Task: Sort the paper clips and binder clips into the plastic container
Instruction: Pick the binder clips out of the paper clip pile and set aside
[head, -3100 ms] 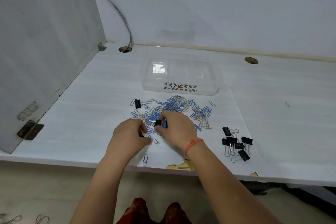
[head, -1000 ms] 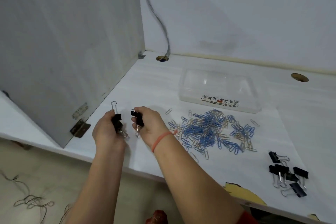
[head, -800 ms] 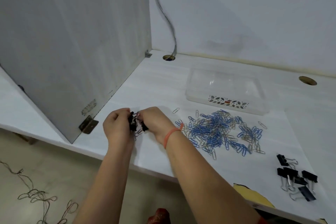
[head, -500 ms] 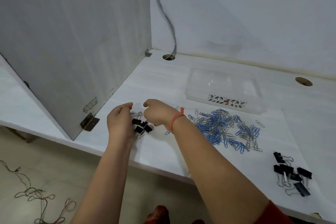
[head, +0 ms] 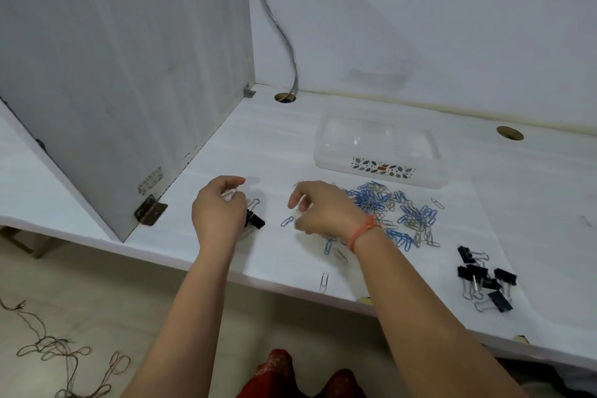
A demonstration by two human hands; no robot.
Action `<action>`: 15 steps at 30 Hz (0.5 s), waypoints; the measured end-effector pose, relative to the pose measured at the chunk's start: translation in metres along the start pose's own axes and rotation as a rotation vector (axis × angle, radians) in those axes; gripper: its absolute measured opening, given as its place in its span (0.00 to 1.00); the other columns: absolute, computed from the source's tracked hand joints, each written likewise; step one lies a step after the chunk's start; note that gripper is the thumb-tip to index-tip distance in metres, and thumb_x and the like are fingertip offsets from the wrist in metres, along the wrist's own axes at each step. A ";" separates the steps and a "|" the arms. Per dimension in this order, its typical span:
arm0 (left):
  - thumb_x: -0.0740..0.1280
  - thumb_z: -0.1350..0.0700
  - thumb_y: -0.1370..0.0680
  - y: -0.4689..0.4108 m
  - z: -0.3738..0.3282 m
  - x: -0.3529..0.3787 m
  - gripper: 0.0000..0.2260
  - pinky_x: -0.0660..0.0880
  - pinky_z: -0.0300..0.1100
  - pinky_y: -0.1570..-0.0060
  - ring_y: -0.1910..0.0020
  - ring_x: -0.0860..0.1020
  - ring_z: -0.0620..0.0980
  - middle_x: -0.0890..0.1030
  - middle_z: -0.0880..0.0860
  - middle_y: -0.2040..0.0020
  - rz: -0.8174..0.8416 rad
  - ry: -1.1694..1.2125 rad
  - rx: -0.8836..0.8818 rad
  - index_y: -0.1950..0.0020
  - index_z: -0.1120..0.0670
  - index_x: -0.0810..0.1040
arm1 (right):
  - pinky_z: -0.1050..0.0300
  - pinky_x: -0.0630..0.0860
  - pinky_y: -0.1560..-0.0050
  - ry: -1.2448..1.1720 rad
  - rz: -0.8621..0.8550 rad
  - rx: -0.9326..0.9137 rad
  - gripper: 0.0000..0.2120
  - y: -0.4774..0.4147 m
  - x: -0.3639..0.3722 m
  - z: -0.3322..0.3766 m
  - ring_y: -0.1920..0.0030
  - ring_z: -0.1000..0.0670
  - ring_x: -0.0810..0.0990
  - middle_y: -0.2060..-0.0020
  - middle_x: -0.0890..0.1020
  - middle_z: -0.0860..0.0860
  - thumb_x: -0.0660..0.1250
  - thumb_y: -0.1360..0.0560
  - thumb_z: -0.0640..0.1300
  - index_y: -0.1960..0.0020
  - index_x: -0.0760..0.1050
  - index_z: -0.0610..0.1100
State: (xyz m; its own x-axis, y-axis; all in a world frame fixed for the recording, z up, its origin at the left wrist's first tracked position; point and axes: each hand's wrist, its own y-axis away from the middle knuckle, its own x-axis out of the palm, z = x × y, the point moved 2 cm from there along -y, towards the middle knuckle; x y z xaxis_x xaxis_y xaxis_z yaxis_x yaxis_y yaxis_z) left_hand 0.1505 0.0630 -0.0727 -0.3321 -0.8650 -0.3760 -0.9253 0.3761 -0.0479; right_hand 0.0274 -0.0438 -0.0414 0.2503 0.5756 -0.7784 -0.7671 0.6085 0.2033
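Now hands (head: 219, 213) apart — binder clips (head: 255, 220) released.

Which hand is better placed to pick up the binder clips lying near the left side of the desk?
Left. The left hand hovers right beside the binder clips, fingers curled, while the right hand sits nearer the paper clip pile.

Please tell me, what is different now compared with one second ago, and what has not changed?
Both hands let go of the binder clips, which now lie on the desk by the left hand. The right hand moved right, toward the paper clip pile. The container and the right-side binder clip group stayed put.
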 end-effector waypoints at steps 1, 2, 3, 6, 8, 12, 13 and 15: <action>0.61 0.64 0.28 0.008 -0.002 0.002 0.14 0.73 0.42 0.51 0.51 0.77 0.48 0.81 0.46 0.51 0.031 -0.015 0.038 0.48 0.51 0.80 | 0.56 0.77 0.56 0.035 0.022 -0.001 0.14 0.009 -0.003 -0.008 0.59 0.50 0.78 0.60 0.74 0.54 0.70 0.33 0.35 0.49 0.78 0.46; 0.62 0.64 0.28 0.017 -0.003 0.005 0.13 0.74 0.42 0.52 0.53 0.78 0.48 0.81 0.46 0.52 0.073 -0.030 0.072 0.49 0.50 0.80 | 0.58 0.76 0.59 0.062 0.063 0.007 0.14 0.017 -0.006 -0.016 0.62 0.51 0.78 0.62 0.75 0.55 0.73 0.34 0.36 0.51 0.78 0.47; 0.63 0.64 0.29 0.026 -0.002 0.008 0.13 0.74 0.41 0.53 0.55 0.79 0.47 0.81 0.46 0.54 0.119 -0.051 0.103 0.50 0.50 0.80 | 0.61 0.75 0.63 0.066 0.115 0.027 0.13 0.026 -0.007 -0.023 0.65 0.52 0.79 0.64 0.76 0.55 0.75 0.35 0.38 0.53 0.78 0.47; 0.65 0.65 0.29 0.052 0.002 0.019 0.12 0.72 0.37 0.58 0.60 0.78 0.44 0.80 0.44 0.57 0.243 -0.169 0.166 0.52 0.51 0.81 | 0.64 0.73 0.70 0.023 0.195 0.080 0.13 0.044 0.002 -0.040 0.69 0.54 0.78 0.67 0.77 0.55 0.79 0.37 0.40 0.59 0.77 0.48; 0.65 0.64 0.29 0.063 0.007 0.024 0.11 0.70 0.37 0.59 0.59 0.78 0.45 0.80 0.44 0.57 0.291 -0.269 0.178 0.52 0.50 0.81 | 0.65 0.69 0.69 0.053 0.134 0.056 0.11 0.046 0.013 -0.047 0.69 0.57 0.75 0.69 0.75 0.57 0.79 0.38 0.41 0.60 0.79 0.48; 0.64 0.64 0.29 0.075 0.010 0.031 0.13 0.72 0.38 0.54 0.54 0.79 0.49 0.82 0.49 0.53 0.288 -0.350 0.211 0.49 0.53 0.81 | 0.65 0.71 0.66 -0.018 -0.066 0.066 0.07 0.036 0.021 -0.057 0.70 0.58 0.74 0.74 0.74 0.58 0.77 0.36 0.41 0.65 0.79 0.47; 0.64 0.65 0.29 0.078 0.010 0.033 0.14 0.70 0.38 0.53 0.52 0.79 0.50 0.82 0.50 0.51 0.268 -0.365 0.231 0.47 0.54 0.81 | 0.63 0.74 0.62 -0.042 -0.139 0.078 0.06 0.032 0.021 -0.060 0.69 0.56 0.75 0.75 0.74 0.58 0.76 0.35 0.41 0.65 0.79 0.47; 0.62 0.65 0.27 0.082 0.009 0.037 0.14 0.67 0.38 0.50 0.46 0.78 0.53 0.81 0.53 0.44 0.243 -0.383 0.275 0.44 0.56 0.80 | 0.62 0.74 0.59 -0.051 -0.299 0.089 0.02 0.025 0.020 -0.064 0.66 0.54 0.76 0.74 0.74 0.59 0.73 0.33 0.40 0.64 0.81 0.45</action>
State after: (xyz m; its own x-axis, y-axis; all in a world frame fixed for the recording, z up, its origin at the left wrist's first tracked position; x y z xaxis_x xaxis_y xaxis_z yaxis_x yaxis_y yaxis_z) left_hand 0.0638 0.0655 -0.0990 -0.3931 -0.5782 -0.7149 -0.7310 0.6682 -0.1385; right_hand -0.0247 -0.0519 -0.0903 0.4882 0.3896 -0.7809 -0.6011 0.7988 0.0227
